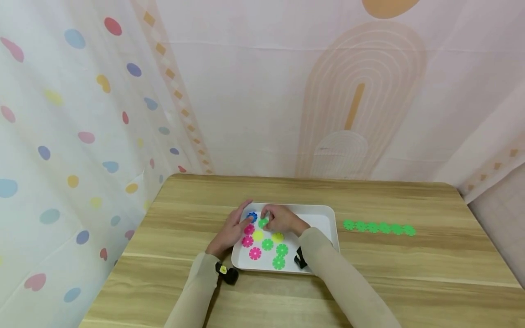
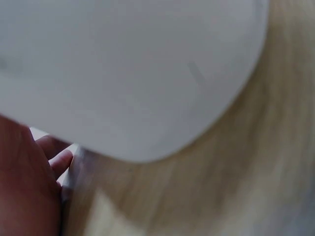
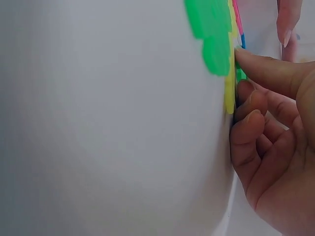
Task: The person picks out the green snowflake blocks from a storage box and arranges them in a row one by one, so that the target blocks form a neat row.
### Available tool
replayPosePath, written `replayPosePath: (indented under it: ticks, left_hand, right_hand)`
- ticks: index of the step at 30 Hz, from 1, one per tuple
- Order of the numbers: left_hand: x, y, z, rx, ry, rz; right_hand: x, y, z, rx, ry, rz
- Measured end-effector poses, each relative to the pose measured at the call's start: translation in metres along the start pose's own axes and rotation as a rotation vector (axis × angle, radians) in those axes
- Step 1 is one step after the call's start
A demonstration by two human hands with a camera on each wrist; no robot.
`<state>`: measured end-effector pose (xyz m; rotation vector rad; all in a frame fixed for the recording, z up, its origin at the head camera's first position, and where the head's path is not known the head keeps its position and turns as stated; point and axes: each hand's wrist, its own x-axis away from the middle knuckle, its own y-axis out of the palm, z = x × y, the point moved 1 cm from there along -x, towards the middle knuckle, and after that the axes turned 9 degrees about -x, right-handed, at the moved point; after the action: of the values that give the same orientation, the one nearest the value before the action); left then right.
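Note:
Inside a white tray lie notched plastic discs in several colours. My right hand reaches in with curled fingers and pinches a green disc between thumb and forefinger. In the right wrist view the thumb meets a green edge, and the other fingers fold toward the palm. At the tray's left side is my left hand, fingers extended along the rim and thumb over a blue disc. The left wrist view shows part of that hand beside the tray's underside or wall.
Pink discs, yellow discs and more green discs lie nearer the tray's front. A joined row of green discs rests on the wooden table right of the tray. A patterned curtain hangs behind.

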<state>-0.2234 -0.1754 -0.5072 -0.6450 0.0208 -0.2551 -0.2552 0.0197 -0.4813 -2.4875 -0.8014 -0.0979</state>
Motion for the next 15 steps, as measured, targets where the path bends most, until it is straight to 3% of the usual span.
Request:
replayPosePath:
  ticks: [13,15]
  left_hand:
    - [0.0,0.001,-0.001,-0.023,0.023,0.021]
    - [0.004,-0.003,0.009,-0.011,0.02,0.006]
  right_hand:
    - [0.005,0.001,-0.003,0.066,-0.083,-0.044]
    - [0.005,0.002,-0.003,0.077,-0.103,-0.049]
